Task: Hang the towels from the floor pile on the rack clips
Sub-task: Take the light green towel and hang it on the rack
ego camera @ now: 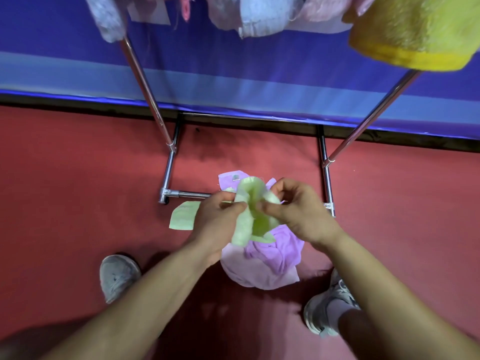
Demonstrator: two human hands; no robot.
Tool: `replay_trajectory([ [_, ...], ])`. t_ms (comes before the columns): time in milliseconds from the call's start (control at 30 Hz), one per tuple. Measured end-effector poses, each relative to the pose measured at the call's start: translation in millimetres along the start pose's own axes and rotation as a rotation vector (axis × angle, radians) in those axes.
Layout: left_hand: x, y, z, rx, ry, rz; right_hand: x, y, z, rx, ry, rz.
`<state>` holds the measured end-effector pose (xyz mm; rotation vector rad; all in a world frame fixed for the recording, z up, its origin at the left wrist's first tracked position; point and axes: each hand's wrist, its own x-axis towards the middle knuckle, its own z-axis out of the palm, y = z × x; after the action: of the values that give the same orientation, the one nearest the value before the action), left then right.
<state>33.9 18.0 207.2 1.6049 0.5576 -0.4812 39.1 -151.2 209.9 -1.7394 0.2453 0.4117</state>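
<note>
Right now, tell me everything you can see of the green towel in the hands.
The green towel is pale green, soft and fluffy-looking, crumpled into loose folds with a brighter green inner face. The left hand and right hand pinch its upper part from either side. Its lower end hangs over the purple pile.

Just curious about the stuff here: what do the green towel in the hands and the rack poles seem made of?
Green towel, held by left hand and right hand: probably soft terry or microfibre, matte; it crumples and looks fuzzy. Rack poles: likely chromed or polished steel, glossy; bright streaks of reflected light run along them.
</note>
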Motion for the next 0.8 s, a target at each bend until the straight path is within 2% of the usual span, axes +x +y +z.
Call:
replay_trajectory([
  [133, -2, 9, 8, -0.054, 0.031, -0.053, 1, 3, 17, -0.013, -0.067, 0.026],
  [233, -1, 8, 8, -0.093, 0.111, -0.063, 1, 1, 18, -0.092, -0.003, -0.011],
  [333, 2, 8, 8, -0.143, 0.158, -0.099, -1, 0, 18, -0.278, 0.035, -0.065],
  [400, 0, 11, 8, -0.202, 0.176, -0.127, -6, 1, 23, -0.485, 0.046, -0.143],
  [467, -1, 14, 8, -0.261, 0.145, -0.145, -13, -2, 29, -0.586, 0.06, -0.205],
  [633, -12, 27, 7, -0.463, -0.013, -0.195, -17, -5, 33, -0.484, 0.036, -0.186],
  [800, -9, 26, 2, -0.487, -0.051, -0.194, -15, -4, 25, -0.369, 0.03, -0.196],
])
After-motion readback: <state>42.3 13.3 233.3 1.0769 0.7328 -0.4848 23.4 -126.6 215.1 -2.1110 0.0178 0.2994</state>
